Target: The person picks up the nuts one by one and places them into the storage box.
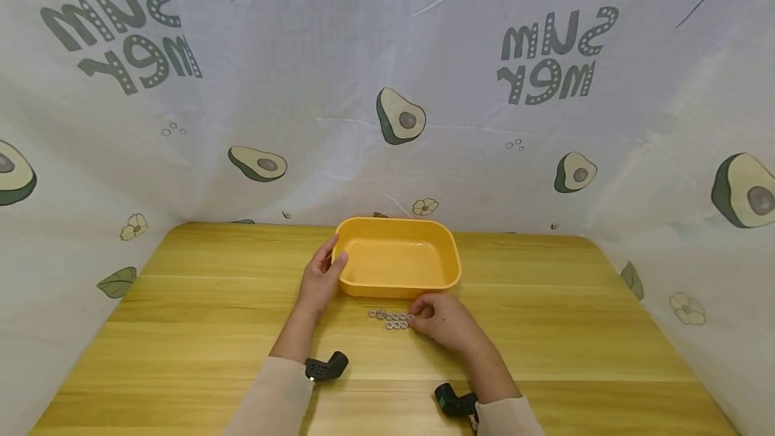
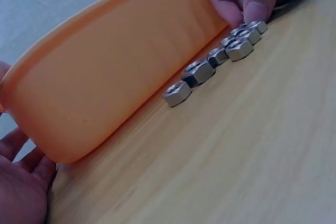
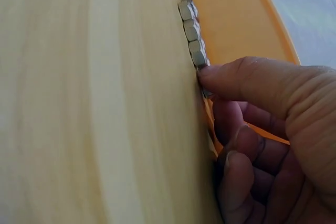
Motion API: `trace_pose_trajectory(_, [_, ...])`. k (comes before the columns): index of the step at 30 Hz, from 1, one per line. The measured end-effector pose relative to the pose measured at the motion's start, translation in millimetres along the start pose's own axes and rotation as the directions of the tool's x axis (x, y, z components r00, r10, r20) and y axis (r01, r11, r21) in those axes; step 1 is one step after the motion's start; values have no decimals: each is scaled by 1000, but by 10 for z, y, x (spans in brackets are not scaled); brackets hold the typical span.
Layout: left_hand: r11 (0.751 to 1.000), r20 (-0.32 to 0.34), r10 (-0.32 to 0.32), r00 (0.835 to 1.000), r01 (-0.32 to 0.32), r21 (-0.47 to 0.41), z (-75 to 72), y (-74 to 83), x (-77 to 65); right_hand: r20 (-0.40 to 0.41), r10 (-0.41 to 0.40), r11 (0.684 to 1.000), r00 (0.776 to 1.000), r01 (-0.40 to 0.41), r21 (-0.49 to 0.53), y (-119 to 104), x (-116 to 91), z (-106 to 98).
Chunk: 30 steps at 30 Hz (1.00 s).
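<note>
One small metal nut point(image 1: 411, 317) is pinched between the thumb and fingers of the right hand point(image 1: 445, 321), at the right end of a cluster of nuts point(image 1: 396, 325) arranged in two short rows on a wood-grain table point(image 1: 212, 328). Three nuts are lined up in the nearer row; the farther row, which extends more to the left, is ended by the pinched piece and includes one larger nut point(image 1: 381, 313). Just beyond them, a yellow tray point(image 1: 396, 291) (rendered nearly orange by the wrist cameras) is set upright on the table. Its left side is gripped by the left hand point(image 1: 317, 281), with the thumb placed at the rim and the fingers spread along the outer wall. Black devices point(image 1: 327, 366) are worn at both wrists, below pale sleeves point(image 1: 272, 395). The table is backed by a white cloth point(image 1: 339, 52), printed with avocados, flowers and the word "summer" in mirrored letters.
</note>
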<state>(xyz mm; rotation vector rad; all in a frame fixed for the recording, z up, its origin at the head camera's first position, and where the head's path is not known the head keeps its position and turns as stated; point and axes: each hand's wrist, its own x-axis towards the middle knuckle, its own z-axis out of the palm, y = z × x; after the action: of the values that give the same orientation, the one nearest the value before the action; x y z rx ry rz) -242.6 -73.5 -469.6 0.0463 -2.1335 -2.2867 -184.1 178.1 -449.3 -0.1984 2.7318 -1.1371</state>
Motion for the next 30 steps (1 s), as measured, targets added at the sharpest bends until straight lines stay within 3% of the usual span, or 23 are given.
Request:
trace_pose_trajectory(14, [1000, -38, 2, 999, -1, 14, 9, -24, -1, 23, 39, 996, 999, -41, 83, -77, -30, -58])
trace_pose_trajectory(21, [1000, -84, 18, 996, -16, 20, 39, -2, -19, 19, 18, 996, 1000, -20, 91, -160, -59, -71])
trace_pose_trajectory(30, [1000, -127, 21, 992, -20, 11, 80, -4, -21, -61, -30, 997, 998, 34, 63, -284, -91, -113])
